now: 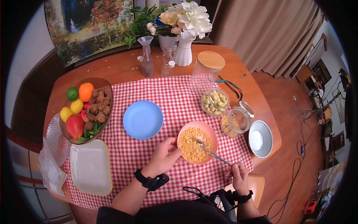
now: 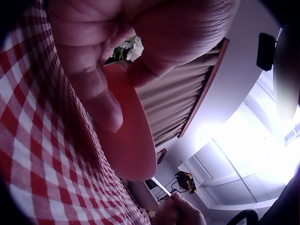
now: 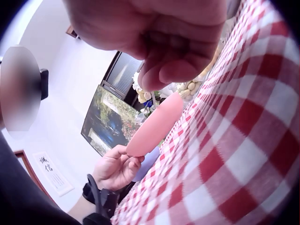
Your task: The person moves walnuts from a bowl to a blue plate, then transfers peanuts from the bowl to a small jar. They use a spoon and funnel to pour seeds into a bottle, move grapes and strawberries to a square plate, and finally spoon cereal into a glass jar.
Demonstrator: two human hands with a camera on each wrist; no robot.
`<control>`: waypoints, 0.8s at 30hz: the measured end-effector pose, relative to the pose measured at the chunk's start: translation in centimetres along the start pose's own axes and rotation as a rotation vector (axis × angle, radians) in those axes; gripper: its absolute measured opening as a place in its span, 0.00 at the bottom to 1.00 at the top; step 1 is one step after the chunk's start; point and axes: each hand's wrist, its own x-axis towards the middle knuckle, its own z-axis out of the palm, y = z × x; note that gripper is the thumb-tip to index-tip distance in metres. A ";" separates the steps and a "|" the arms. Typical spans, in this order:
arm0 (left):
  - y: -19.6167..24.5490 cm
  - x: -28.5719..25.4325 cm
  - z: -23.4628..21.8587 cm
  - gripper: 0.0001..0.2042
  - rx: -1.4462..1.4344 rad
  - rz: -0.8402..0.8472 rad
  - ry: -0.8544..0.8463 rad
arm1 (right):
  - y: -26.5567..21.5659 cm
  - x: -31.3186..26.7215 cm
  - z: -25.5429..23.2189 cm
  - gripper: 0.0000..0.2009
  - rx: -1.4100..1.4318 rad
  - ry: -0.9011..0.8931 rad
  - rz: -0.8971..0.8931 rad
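A pink bowl (image 1: 213,135) full of small yellow macaroni (image 1: 190,149) stands on the checked cloth in front of the person. The left hand (image 1: 164,156) holds the bowl's near-left rim between thumb and fingers; in the left wrist view a finger (image 2: 110,112) lies against its outer side. In the right hand (image 1: 239,177) is the end of a metal spoon (image 1: 220,159), pinched between thumb and fingers. Its head rests in the macaroni. From the right wrist, the bowl (image 3: 157,124) appears side-on, with the left hand at its edge.
An empty blue plate (image 1: 143,120) lies behind the left hand. Left are a white tray (image 1: 90,168) and a basket (image 1: 109,89) of fruit and meatballs. Right stand a jar of pistachio-like nuts (image 1: 215,102), an open macaroni jar (image 1: 234,123), a white bowl (image 1: 260,139) and a lidded jar (image 1: 203,80).
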 end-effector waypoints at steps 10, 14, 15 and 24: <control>-0.1 0.0 0.0 0.15 -0.014 -0.011 -0.024 | -0.8 1.0 -0.5 0.13 0.369 -0.002 0.138; 0.0 0.1 0.0 0.15 -0.012 -0.036 -0.043 | -1.4 1.2 -1.4 0.13 0.405 0.028 0.058; 0.1 0.2 0.1 0.15 -0.011 -0.035 -0.049 | -2.0 1.2 -1.3 0.13 0.406 0.056 0.034; 1.3 2.0 1.4 0.14 -0.013 -0.029 -0.160 | -5.2 1.9 -5.0 0.13 0.529 0.216 -0.116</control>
